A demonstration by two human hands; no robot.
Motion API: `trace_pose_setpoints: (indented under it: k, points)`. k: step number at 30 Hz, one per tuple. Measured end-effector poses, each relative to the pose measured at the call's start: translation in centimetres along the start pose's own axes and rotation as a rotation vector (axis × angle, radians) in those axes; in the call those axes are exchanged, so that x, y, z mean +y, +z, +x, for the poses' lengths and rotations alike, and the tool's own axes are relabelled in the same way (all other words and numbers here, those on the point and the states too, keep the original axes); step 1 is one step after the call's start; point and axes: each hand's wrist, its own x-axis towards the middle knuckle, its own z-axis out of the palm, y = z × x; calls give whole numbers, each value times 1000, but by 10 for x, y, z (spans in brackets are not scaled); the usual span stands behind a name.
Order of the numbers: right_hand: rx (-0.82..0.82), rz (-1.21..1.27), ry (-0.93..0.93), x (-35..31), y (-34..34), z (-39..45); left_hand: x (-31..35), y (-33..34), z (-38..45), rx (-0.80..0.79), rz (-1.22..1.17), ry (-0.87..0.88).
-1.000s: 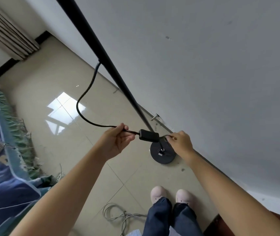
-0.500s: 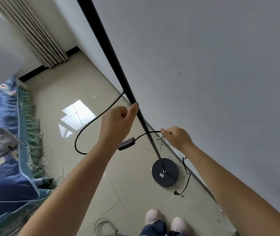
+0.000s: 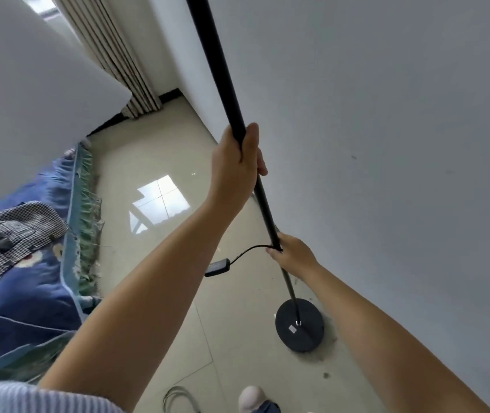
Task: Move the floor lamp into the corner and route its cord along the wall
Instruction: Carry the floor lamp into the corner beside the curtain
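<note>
The wall [image 3: 386, 114] is seen at the right, with the lamp [image 3: 228, 93] stood close beside it, its base [image 3: 300, 326] set on the floor [image 3: 154, 150]. The pole is gripped by 2 hands: the left hand [image 3: 236, 165] is wrapped round it higher up, and the right hand [image 3: 295, 256] is closed round it lower down. The cord [image 3: 249, 250] is pinched at the right fingers [image 3: 272, 251], with the switch [image 3: 217, 268] hung in the air.
</note>
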Motion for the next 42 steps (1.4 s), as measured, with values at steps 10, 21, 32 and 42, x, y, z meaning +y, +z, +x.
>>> trace_pose_setpoints:
  k: [10, 21, 32, 42]
  points:
    - [-45, -188, -204, -77, 41, 54, -36, -100, 60, 213, -68, -13]
    - [-206, -333, -318, -223, 111, 191, -121, -277, 189, 407, -146, -35]
    - [-233, -401, -364, -392, 173, 419, -237, -425, 405, 404, -242, 14]
    - [-257, -393, -495, -513, 208, 705, -337, -514, 639, 501, -111, 42]
